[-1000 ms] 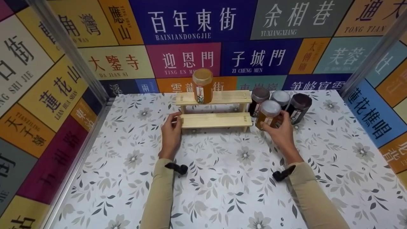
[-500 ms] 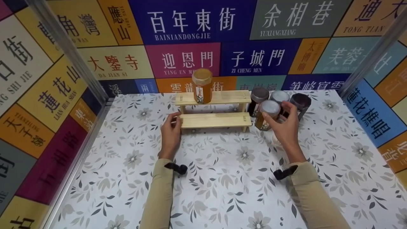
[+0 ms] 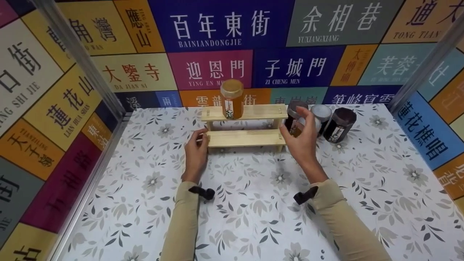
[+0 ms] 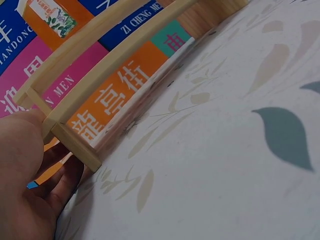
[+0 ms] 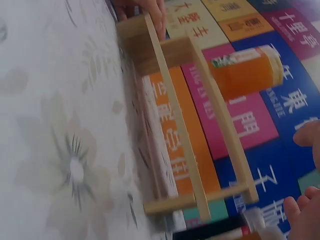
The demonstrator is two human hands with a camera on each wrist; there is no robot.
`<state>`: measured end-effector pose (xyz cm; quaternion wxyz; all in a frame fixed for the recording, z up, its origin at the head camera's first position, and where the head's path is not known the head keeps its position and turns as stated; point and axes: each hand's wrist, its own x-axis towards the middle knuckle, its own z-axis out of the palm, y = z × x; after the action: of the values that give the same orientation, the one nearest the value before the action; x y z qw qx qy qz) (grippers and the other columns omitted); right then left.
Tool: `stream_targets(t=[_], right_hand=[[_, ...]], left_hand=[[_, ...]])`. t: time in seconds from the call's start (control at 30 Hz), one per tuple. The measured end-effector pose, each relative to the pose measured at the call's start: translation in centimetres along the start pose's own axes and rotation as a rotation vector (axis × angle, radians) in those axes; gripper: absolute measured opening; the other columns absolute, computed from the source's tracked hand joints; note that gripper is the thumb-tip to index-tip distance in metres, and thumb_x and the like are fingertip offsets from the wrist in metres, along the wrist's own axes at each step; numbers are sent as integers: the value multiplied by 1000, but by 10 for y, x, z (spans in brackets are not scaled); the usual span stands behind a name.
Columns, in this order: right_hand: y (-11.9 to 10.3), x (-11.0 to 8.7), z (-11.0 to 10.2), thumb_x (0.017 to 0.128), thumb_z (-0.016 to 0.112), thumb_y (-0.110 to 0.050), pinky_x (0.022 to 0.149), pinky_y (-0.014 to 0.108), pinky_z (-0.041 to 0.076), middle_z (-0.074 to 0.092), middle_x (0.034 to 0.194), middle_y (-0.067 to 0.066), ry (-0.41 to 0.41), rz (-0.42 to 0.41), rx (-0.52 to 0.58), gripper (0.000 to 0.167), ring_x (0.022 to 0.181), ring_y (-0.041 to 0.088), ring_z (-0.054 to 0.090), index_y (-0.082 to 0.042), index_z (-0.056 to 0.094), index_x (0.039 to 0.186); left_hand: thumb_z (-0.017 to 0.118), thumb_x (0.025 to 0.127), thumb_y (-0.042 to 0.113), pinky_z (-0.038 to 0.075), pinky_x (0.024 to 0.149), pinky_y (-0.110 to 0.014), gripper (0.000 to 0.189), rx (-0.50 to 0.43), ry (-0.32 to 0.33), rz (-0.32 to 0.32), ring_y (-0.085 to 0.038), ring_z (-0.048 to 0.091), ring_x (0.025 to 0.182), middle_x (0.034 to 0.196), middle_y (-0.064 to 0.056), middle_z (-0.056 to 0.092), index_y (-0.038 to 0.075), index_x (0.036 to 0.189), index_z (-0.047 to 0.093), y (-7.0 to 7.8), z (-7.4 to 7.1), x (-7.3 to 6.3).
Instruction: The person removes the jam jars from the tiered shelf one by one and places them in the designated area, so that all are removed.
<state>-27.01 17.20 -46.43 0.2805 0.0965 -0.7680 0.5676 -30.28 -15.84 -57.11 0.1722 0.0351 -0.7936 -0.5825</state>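
A two-step wooden shelf rack (image 3: 246, 138) stands on the patterned cloth. My left hand (image 3: 195, 152) grips the left end of its lower step; in the left wrist view the thumb lies at the top corner (image 4: 52, 120) with fingers behind. A honey jar (image 3: 232, 99), amber with a pale yellow lid, stands upright on the upper step. My right hand (image 3: 303, 148) is raised at the rack's right end, thumb and fingers spread around empty air. Behind it, an amber jar with a greyish lid (image 3: 298, 129) is mostly hidden. The right wrist view shows the right fingers (image 5: 306, 215) holding nothing.
Right of the rack cluster a dark jar (image 3: 295, 108), a white-lidded jar (image 3: 322, 112) and another dark jar (image 3: 339, 125). Panels printed with lettering (image 3: 210, 25) rise behind and at both sides. Floral cloth (image 3: 246, 203) covers the table.
My right hand has let go of the greyish-lidded amber jar and moved left and up to the rack's right end. The left hand keeps its grip on the rack.
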Motion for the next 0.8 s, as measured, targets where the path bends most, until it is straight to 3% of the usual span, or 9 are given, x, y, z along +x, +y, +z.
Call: stream_targets(t=[0.23, 0.37, 0.57, 0.8], right_hand=[[-5, 9, 39, 99, 75, 0, 120, 65, 42, 45, 161, 26, -136, 4, 92, 67, 152, 44, 44, 5, 41, 156], [8, 18, 63, 99, 77, -2, 123, 61, 41, 45, 163, 22, -193, 32, 170, 71, 152, 46, 44, -1, 40, 159], [15, 29, 95, 97, 83, -13, 126, 52, 42, 48, 161, 14, -265, 74, 224, 75, 151, 38, 49, -7, 41, 159], [14, 32, 123, 95, 86, -30, 125, 48, 42, 48, 161, 9, -295, 119, 140, 81, 146, 27, 53, -16, 40, 160]], left_hand=[[58, 113, 31, 59, 90, -38, 27, 7, 2, 30, -19, 71, 104, 125, -1, 73, 23, 136, 71, -1, 0, 0], [58, 113, 32, 59, 89, -37, 28, 3, -1, 26, -19, 71, 103, 124, -2, 73, 23, 136, 71, -3, 0, 1], [59, 113, 30, 59, 86, -37, 27, -8, -3, 32, -21, 70, 101, 121, -4, 74, 22, 136, 71, -3, -2, 1], [58, 113, 32, 59, 85, -36, 25, -4, -1, 2, -19, 70, 102, 123, -1, 73, 25, 134, 71, -1, 0, 3]])
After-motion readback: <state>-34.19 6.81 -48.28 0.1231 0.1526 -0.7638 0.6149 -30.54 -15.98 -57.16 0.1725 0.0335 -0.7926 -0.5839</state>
